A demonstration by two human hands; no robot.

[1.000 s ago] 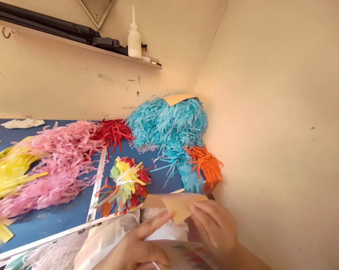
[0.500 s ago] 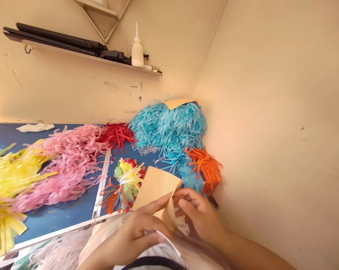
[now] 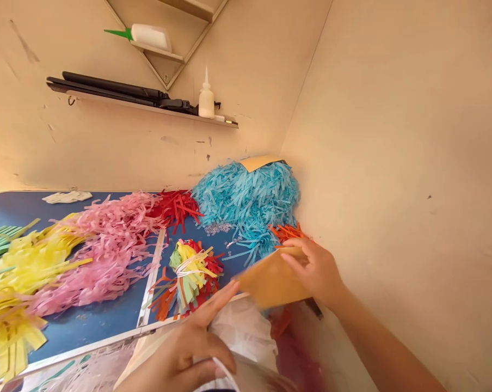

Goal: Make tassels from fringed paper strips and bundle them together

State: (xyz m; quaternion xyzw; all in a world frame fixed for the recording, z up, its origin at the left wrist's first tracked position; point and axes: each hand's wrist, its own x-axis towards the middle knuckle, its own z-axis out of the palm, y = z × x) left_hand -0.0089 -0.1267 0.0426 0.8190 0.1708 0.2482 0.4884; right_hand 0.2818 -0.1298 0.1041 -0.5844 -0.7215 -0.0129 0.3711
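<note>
My right hand (image 3: 313, 268) grips a tan piece of card (image 3: 272, 280) by its upper right edge, holding it over the orange shredded paper (image 3: 289, 232) near the wall corner. My left hand (image 3: 191, 348) is low in front, thumb and fingers closed on a thin white strip above a clear plastic bag (image 3: 246, 340), with its index finger stretched toward the card. A multicoloured paper tassel (image 3: 189, 275) tied with white string lies on the blue table (image 3: 82, 321) just beyond my left hand.
Piles of shredded paper cover the table: blue (image 3: 248, 198), red (image 3: 176, 207), pink (image 3: 107, 247), yellow (image 3: 21, 272). A wall shelf (image 3: 148, 106) holds a white glue bottle (image 3: 206, 100) and a black tool. The wall (image 3: 393, 163) is close on the right.
My right hand has carried the tan card to the right and away from my left hand, over the orange shreds. The view has tilted upward, showing more shelf.
</note>
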